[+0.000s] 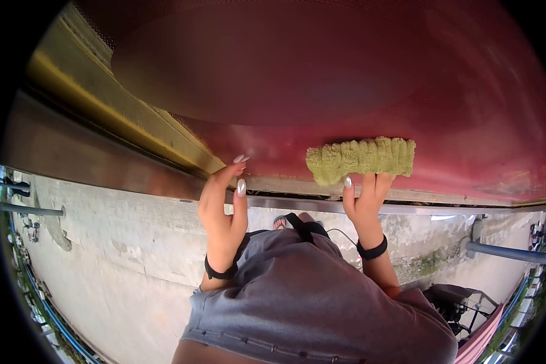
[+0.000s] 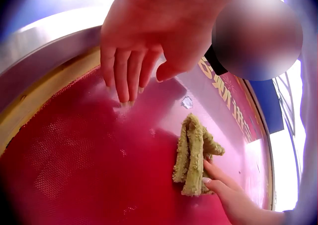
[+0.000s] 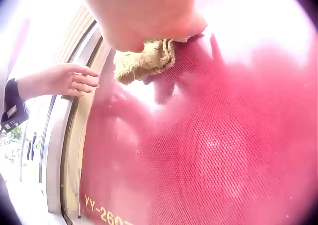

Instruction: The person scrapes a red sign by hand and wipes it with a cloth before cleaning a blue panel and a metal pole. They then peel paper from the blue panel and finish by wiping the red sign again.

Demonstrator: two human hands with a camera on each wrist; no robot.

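Observation:
A large red panel (image 1: 273, 79) lies in front of the body. My right hand (image 1: 367, 203) holds a fluffy green cloth (image 1: 361, 159) against its surface near the lower edge. In the left wrist view the cloth (image 2: 191, 155) is bunched in folds, with the fingers and thumb of the right hand (image 2: 233, 200) at its side. The left hand (image 1: 223, 212) is at the panel's edge, holding nothing. Its fingers extend over the red surface in the left wrist view; whether they touch it I cannot tell. The right wrist view shows the cloth (image 3: 144, 61) partly behind the right hand (image 3: 149, 16).
A yellowish frame strip (image 1: 121, 115) and a metal rail (image 1: 103, 148) run along the panel's edge. Yellow lettering (image 3: 107, 215) marks the panel. Below are pale concrete ground (image 1: 127, 242), grey poles (image 1: 509, 252) and a dark wheeled item (image 1: 464, 303) on the right.

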